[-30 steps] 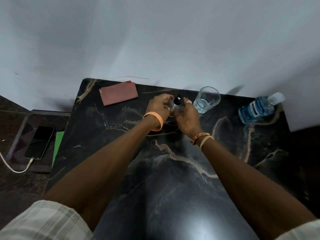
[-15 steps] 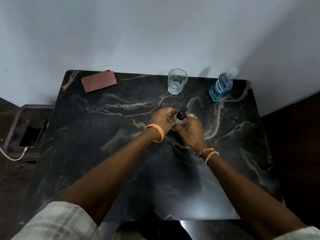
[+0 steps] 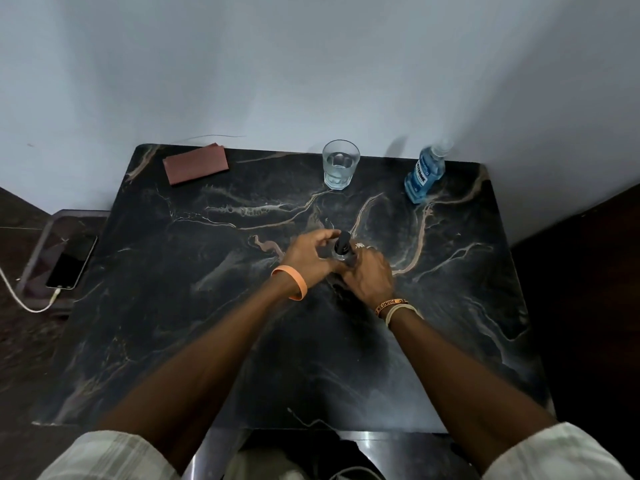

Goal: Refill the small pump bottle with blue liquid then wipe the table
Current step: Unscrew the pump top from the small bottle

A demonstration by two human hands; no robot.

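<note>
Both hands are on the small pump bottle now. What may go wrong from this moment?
1. The small pump bottle is held between the left hand and right hand; when its top is twisted off it may slip and tip.
2. The blue liquid bottle stands at the far right corner of the table, the glass nearby; reaching might knock either.
3. The cloth lies at the far left corner, so a spill may spread before wiping.

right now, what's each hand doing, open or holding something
Left hand: closed, fingers curled on the small clear pump bottle with the black top.
Right hand: closed, holding the same bottle from its right side.
</note>
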